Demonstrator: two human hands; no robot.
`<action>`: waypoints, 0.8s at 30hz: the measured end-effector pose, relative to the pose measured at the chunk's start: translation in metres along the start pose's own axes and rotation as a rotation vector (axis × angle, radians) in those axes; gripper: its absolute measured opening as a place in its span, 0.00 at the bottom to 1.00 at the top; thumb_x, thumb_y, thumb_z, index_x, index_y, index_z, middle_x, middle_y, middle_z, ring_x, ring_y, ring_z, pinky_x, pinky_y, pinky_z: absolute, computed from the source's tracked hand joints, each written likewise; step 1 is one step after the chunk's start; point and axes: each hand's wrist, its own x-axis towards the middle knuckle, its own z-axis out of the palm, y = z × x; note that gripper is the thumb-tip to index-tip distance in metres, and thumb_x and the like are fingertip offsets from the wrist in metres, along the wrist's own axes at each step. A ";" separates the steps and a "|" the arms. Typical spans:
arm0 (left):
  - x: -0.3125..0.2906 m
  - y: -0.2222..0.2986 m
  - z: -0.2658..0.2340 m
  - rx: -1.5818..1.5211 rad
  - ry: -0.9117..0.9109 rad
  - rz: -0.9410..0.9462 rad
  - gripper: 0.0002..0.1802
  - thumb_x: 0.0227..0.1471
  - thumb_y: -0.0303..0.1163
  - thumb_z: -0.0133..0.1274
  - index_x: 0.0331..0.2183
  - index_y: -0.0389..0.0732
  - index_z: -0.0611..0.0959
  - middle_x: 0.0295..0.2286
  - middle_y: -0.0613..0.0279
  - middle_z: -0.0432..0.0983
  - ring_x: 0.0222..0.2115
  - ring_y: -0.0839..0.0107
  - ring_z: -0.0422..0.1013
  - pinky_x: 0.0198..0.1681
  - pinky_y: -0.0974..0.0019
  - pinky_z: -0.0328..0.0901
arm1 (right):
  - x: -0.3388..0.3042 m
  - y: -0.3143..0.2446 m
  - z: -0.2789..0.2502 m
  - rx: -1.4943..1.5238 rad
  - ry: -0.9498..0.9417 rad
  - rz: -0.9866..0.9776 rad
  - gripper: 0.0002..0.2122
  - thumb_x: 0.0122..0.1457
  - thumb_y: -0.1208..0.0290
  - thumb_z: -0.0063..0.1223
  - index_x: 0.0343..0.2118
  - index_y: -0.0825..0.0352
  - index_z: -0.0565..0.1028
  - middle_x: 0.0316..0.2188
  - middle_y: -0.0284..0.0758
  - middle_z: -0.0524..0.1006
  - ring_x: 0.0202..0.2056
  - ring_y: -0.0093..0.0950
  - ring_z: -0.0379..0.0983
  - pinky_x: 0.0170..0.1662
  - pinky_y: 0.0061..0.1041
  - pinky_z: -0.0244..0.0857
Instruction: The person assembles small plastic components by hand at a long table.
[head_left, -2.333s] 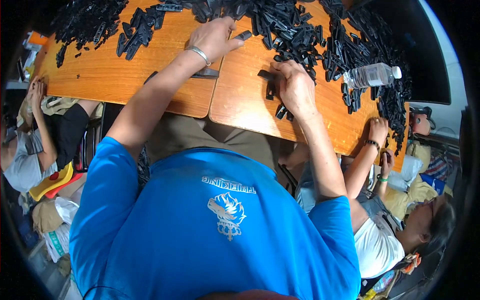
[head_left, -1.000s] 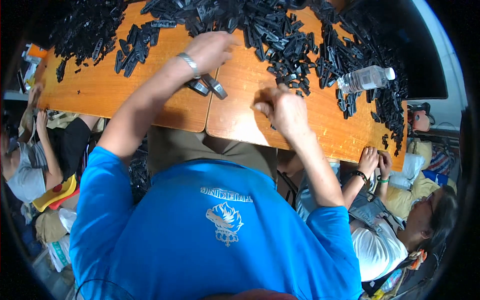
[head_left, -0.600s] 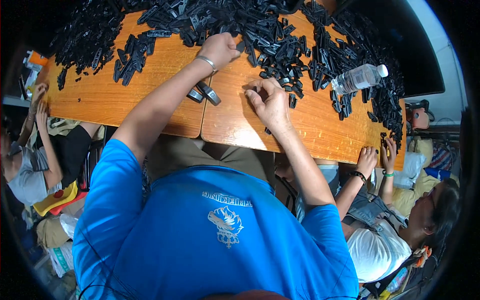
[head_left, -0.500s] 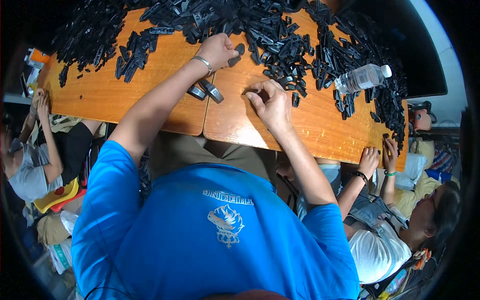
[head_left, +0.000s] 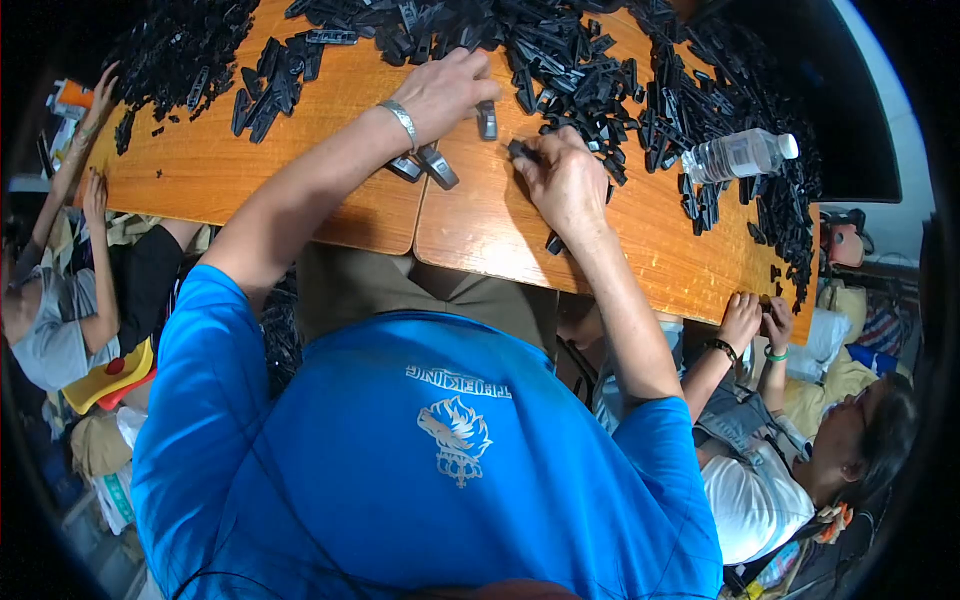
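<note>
Right grip (head_left: pixel 572 185), left of the bottle (head_left: pixel 740 157), has thumb and finger closed on a small black piece (head_left: pixel 519 150). Left grip (head_left: pixel 447 95), farther left of the bottle, is half curled; I cannot tell whether it holds the dark clip (head_left: pixel 487 122) at its fingertips. Two other clips (head_left: pixel 437 168) lie also left of the bottle, on the desk (head_left: pixel 480 220).

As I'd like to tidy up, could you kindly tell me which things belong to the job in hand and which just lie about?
Seemingly part of the job:
black piece in the right hand
dark pieces near the left hand
heaped black parts on the table

Seemingly just lying about:
clear bottle on its side
pale bags beyond the table
</note>
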 end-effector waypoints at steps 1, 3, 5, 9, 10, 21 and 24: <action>-0.002 -0.002 0.002 -0.043 -0.007 0.028 0.16 0.52 0.27 0.69 0.44 0.45 0.85 0.38 0.59 0.76 0.42 0.55 0.76 0.44 0.54 0.73 | 0.004 0.000 0.004 0.001 -0.003 0.003 0.12 0.54 0.71 0.73 0.40 0.66 0.86 0.39 0.42 0.81 0.37 0.45 0.82 0.40 0.41 0.76; -0.007 -0.007 0.001 -0.142 -0.089 -0.059 0.16 0.50 0.28 0.70 0.43 0.44 0.86 0.38 0.60 0.76 0.41 0.56 0.76 0.44 0.54 0.73 | 0.013 -0.001 0.013 0.083 0.116 -0.001 0.12 0.53 0.72 0.73 0.41 0.65 0.87 0.39 0.41 0.81 0.36 0.43 0.82 0.40 0.41 0.76; -0.010 -0.006 0.001 -0.244 -0.172 -0.146 0.16 0.48 0.28 0.72 0.41 0.43 0.87 0.37 0.60 0.77 0.41 0.56 0.77 0.44 0.54 0.73 | 0.020 0.002 0.022 0.109 0.144 -0.009 0.12 0.53 0.72 0.74 0.41 0.65 0.87 0.38 0.39 0.80 0.36 0.42 0.82 0.39 0.40 0.76; -0.018 -0.010 0.005 -0.363 -0.129 -0.203 0.13 0.48 0.30 0.72 0.37 0.42 0.89 0.36 0.57 0.78 0.41 0.53 0.77 0.47 0.53 0.72 | 0.031 0.008 0.029 0.068 0.120 -0.048 0.12 0.52 0.74 0.74 0.40 0.65 0.87 0.37 0.38 0.79 0.36 0.40 0.82 0.38 0.38 0.76; -0.020 -0.011 0.007 -0.396 -0.106 -0.212 0.12 0.47 0.29 0.72 0.36 0.40 0.89 0.35 0.56 0.79 0.41 0.53 0.77 0.47 0.53 0.72 | 0.033 0.012 0.028 0.049 0.109 -0.077 0.12 0.51 0.74 0.74 0.40 0.65 0.87 0.38 0.38 0.79 0.36 0.40 0.82 0.38 0.38 0.76; -0.020 -0.015 0.004 -0.415 -0.073 -0.229 0.13 0.45 0.27 0.72 0.35 0.36 0.88 0.33 0.57 0.79 0.36 0.55 0.78 0.41 0.55 0.72 | 0.068 0.015 0.050 -0.008 0.039 -0.331 0.11 0.50 0.74 0.73 0.38 0.65 0.86 0.33 0.38 0.79 0.33 0.41 0.81 0.35 0.37 0.77; -0.023 -0.030 -0.025 -0.398 -0.261 -0.195 0.12 0.45 0.26 0.71 0.34 0.37 0.88 0.33 0.55 0.80 0.36 0.53 0.79 0.42 0.53 0.73 | 0.052 -0.009 0.056 0.108 -0.018 -0.314 0.09 0.53 0.68 0.74 0.33 0.65 0.86 0.34 0.39 0.80 0.32 0.40 0.82 0.35 0.40 0.78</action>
